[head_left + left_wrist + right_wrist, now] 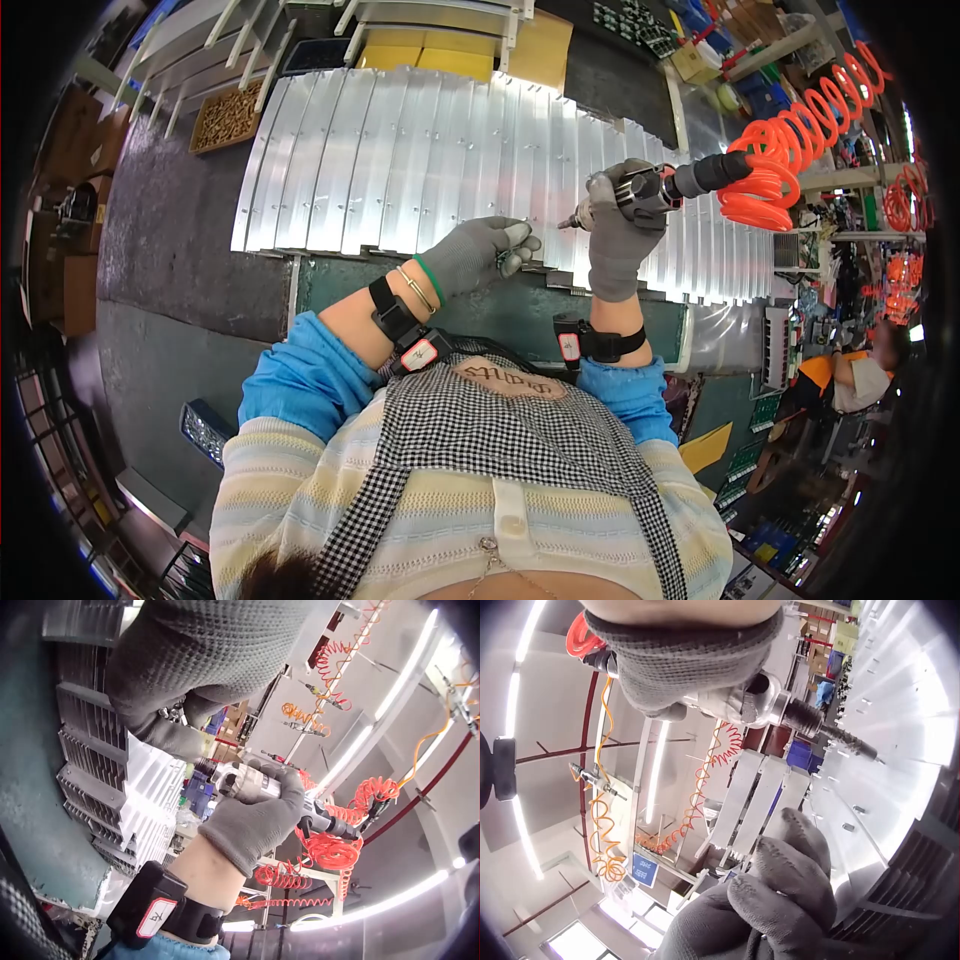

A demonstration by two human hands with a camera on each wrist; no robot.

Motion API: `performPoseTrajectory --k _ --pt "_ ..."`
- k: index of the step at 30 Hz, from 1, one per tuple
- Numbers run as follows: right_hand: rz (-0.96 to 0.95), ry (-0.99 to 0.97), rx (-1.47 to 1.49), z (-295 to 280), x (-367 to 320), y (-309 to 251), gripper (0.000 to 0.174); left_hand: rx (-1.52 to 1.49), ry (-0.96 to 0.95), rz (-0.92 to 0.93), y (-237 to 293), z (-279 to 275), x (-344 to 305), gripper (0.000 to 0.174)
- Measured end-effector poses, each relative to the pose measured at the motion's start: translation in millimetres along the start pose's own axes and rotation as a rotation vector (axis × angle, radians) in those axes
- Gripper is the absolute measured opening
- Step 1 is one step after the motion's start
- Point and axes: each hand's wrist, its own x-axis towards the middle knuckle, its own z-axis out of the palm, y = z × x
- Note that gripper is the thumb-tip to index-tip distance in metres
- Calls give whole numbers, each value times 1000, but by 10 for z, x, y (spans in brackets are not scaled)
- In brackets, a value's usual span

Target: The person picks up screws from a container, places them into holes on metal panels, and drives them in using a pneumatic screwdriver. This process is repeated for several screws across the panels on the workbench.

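Observation:
My right hand (622, 245), in a grey glove, grips a pneumatic screwdriver (648, 192) whose bit points left, toward the left hand. In the right wrist view the driver's bit (849, 741) overlaps the aluminium surface. My left hand (478, 252), also gloved, has its fingers curled over the near edge of a long row of aluminium heat sinks (400, 150). Small shiny screws (174, 712) show between its fingers in the left wrist view. More small screws (848, 826) stand up from the heat sinks' flat faces, and fins show along their sides.
A coiled orange air hose (775, 165) runs from the driver to the upper right. A box of brass-coloured parts (226, 118) is at the far left. White racks (430, 14) stand beyond the row. Another person (850, 380) is off to the right.

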Motion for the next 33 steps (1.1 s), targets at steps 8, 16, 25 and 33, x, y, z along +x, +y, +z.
performPoseTrajectory --k 8,16,25,33 --pt "-2 71 217 72 37 -390 39 -71 -27 40 15 -16 7 26" --pt "30 89 367 141 -116 -690 40 -70 96 -9 12 163 71 27" --pt "68 73 352 114 -205 -633 41 -42 81 -92 -13 164 46 31" --pt "-44 218 212 -24 -100 -425 38 45 163 -90 21 227 70 32"
